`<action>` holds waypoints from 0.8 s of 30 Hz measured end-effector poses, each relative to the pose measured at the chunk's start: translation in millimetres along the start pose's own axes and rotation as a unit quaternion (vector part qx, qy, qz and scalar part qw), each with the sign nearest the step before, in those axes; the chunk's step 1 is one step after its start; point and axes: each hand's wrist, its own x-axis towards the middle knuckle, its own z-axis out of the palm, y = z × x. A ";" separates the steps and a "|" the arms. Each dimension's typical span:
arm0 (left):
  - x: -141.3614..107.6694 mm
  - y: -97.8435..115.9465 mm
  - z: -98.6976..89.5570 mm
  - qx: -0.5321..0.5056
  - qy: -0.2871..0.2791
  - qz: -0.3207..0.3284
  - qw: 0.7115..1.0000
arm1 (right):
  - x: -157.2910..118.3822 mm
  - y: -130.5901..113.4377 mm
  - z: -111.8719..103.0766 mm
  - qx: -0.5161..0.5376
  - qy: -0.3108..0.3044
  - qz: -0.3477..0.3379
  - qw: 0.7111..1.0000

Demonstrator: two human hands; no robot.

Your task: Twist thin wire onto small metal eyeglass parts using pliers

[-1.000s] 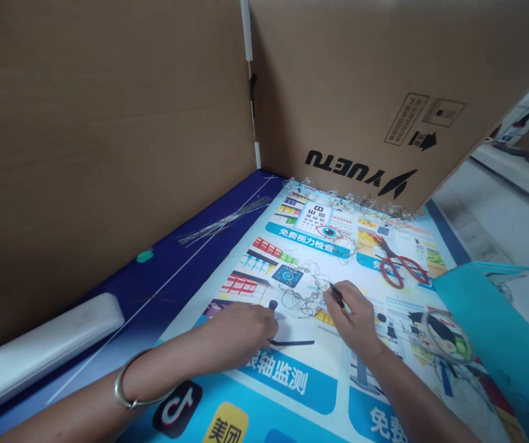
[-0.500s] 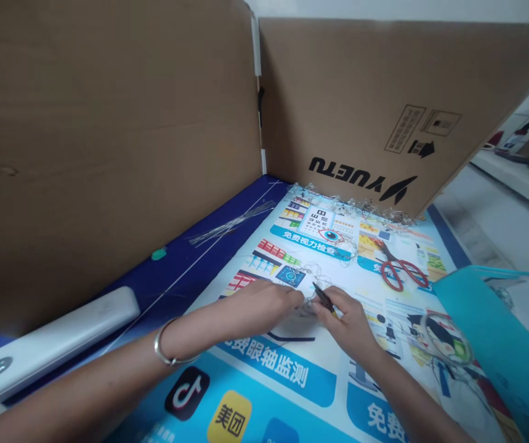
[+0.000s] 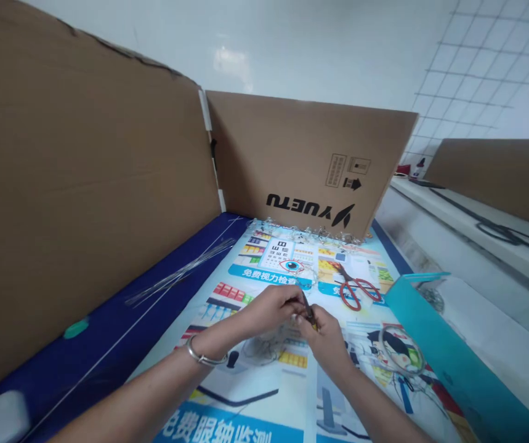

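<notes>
Near the middle of the printed sheet, my right hand is closed around small dark pliers with a bit of yellow at the grip. Their dark jaws point up and away, close to my left fingers. My left hand, with a silver bangle at the wrist, is pinched shut beside them. A tangle of thin silvery wire shows just below it; the fingers seem to hold this wire, though the exact spot is hidden. The two hands nearly touch.
Red-handled scissors lie beyond my right hand. A wire coil and a teal folder are at the right. Wire scraps line the cardboard panel. Straight wires lie on the blue cloth at left.
The camera view has tilted up and turned right, showing more wall and the side counter. My hands have drawn closer together, and the plier jaws now sit against my left fingers.
</notes>
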 end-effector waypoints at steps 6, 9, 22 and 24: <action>1.2 -27.6 15.2 -0.116 0.005 -0.063 0.991 | 4.5 8.2 4.0 0.025 0.020 0.033 0.999; -0.2 -34.8 15.3 -0.092 -0.003 -0.053 0.994 | 3.8 10.6 9.5 0.028 0.014 0.035 0.999; -3.7 -28.2 -11.5 -0.074 0.154 -0.048 0.984 | -1.1 9.3 10.3 0.087 -0.005 0.081 0.993; -4.0 -29.2 -13.1 -0.093 0.177 -0.033 0.979 | -4.2 9.0 15.8 0.207 -0.082 0.153 0.963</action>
